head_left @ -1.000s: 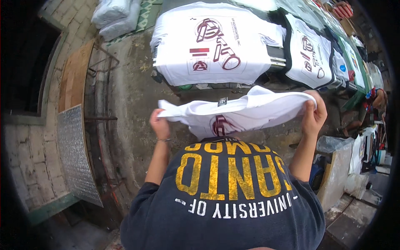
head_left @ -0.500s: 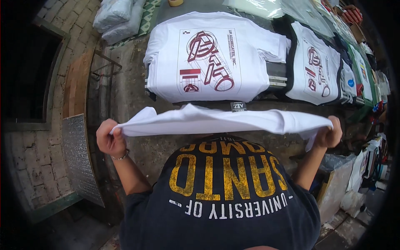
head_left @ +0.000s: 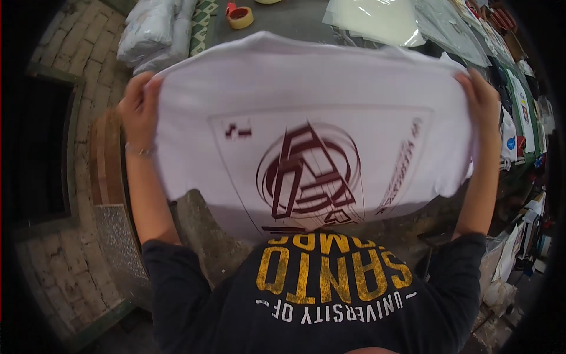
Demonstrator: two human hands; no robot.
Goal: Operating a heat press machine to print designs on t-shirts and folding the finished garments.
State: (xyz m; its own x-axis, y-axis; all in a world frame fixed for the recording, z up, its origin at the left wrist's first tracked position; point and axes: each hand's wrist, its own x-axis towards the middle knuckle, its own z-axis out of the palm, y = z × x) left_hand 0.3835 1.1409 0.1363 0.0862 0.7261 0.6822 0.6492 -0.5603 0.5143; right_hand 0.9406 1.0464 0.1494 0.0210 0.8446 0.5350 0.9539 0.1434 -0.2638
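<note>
A white T-shirt with a dark red printed design hangs stretched between my two hands. My left hand is closed on its left edge, near the top corner. On the opposite edge, my right hand grips the cloth the same way. The shirt spans the middle of the view in front of my chest, slightly blurred, its lower part sloping toward me. Behind it, the stack of printed shirts and most of the table are hidden.
A yellow tape roll with a red piece lies on the dark tabletop. Plastic-wrapped bundles sit at the far left, clear plastic sheets at the far right. A wooden board stands at my left.
Both hands have risen and moved away from me, carrying the shirt up and forward. Its printed front, out of sight before, now shows, and the shirt covers the stack behind.
</note>
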